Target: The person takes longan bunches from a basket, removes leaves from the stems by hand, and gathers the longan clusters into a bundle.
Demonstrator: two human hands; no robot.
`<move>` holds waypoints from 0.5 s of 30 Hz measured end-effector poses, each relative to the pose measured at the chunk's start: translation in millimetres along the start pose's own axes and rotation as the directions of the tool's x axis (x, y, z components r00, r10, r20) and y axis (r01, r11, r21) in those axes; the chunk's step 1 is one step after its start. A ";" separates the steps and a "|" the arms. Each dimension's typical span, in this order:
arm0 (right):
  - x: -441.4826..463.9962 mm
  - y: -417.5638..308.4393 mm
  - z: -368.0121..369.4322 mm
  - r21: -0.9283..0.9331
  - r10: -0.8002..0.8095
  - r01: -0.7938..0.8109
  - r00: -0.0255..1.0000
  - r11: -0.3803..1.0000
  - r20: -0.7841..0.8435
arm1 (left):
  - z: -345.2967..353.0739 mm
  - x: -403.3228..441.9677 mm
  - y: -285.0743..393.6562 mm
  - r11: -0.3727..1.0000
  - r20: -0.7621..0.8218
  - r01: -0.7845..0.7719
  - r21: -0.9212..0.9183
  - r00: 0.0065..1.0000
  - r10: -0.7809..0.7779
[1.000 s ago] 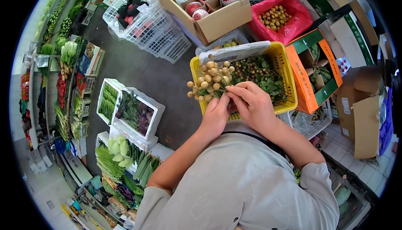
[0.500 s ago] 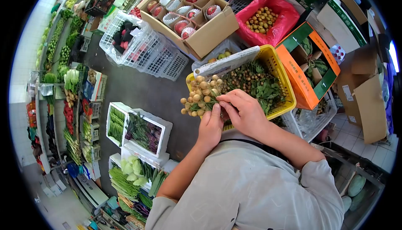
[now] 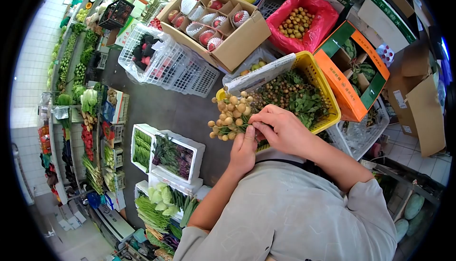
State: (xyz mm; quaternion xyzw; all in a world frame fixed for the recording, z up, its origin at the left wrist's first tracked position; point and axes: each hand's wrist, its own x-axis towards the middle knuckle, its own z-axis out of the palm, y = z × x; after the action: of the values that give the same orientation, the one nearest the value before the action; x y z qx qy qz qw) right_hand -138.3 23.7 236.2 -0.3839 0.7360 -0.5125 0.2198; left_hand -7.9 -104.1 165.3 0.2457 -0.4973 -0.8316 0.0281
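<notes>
A bunch of longans (image 3: 231, 113), round and tan on thin stems, hangs over the near left edge of the yellow basket (image 3: 327, 87). My left hand (image 3: 243, 150) is closed around its stems from below. Close beside it, my right hand (image 3: 280, 127) pinches at the stem end, thumb against fingers; the exact spot it grips is partly hidden. More longans (image 3: 278, 90) with green leaves (image 3: 306, 106) fill the basket behind my hands. A folded sheet of newspaper (image 3: 266, 74) lines the basket's far left side.
Beyond the basket stand a cardboard box of wrapped fruit (image 3: 247, 42), a pink bag of small brown fruit (image 3: 320, 28) and an orange melon box (image 3: 335, 82). White crates (image 3: 187, 75) and foam boxes of greens (image 3: 194, 159) stand left; vegetable shelves (image 3: 78, 132) line the far left.
The view has shifted slightly, so the surroundings sit a little farther right. Both hands stay at the longan stems, with the bunch tilted slightly differently.
</notes>
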 end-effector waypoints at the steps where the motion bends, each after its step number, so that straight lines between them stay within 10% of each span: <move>1: -0.3 -2.3 -1.2 0.001 -0.001 0.001 1.000 1.000 -0.001 | 2.4 -0.2 2.6 1.000 0.001 -0.007 0.002 1.000 0.007; 10: -5.8 -6.1 6.0 -0.057 0.074 -0.072 0.997 0.996 0.034 | 16.1 -1.3 21.3 0.969 0.022 -0.003 -0.246 1.000 0.008; 15: -9.5 5.6 21.7 -0.104 -0.142 0.127 0.978 0.986 -0.154 | 13.5 1.4 25.3 0.924 -0.062 0.012 -0.382 0.997 -0.039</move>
State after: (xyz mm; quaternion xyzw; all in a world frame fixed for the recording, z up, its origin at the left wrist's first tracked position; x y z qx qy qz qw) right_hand -118.9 19.5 222.1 -0.4001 0.7468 -0.5204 0.1066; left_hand -20.0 -106.3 191.2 0.2703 -0.3217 -0.9038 0.0817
